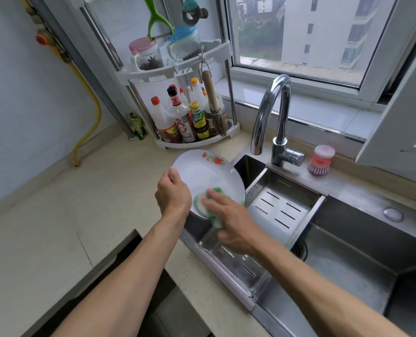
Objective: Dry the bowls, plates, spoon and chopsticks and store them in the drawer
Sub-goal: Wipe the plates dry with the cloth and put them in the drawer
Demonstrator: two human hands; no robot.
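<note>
White round plate with a thin dark rim and red flowers painted near its far edge is held tilted above the left end of the stainless steel sink, over the beige countertop's edge. Left of it, a yellow hose runs down the wall to the counter. The left hand grips the plate's left rim, thumb on its face and fingers curled behind. Behind the plate stands a white corner rack of sauce bottles and jars. The right hand presses a green and white cloth against the plate's lower face, fingers bent over it. Further right sit a perforated steel drain tray, a curved chrome tap and a pink dish brush.
</note>
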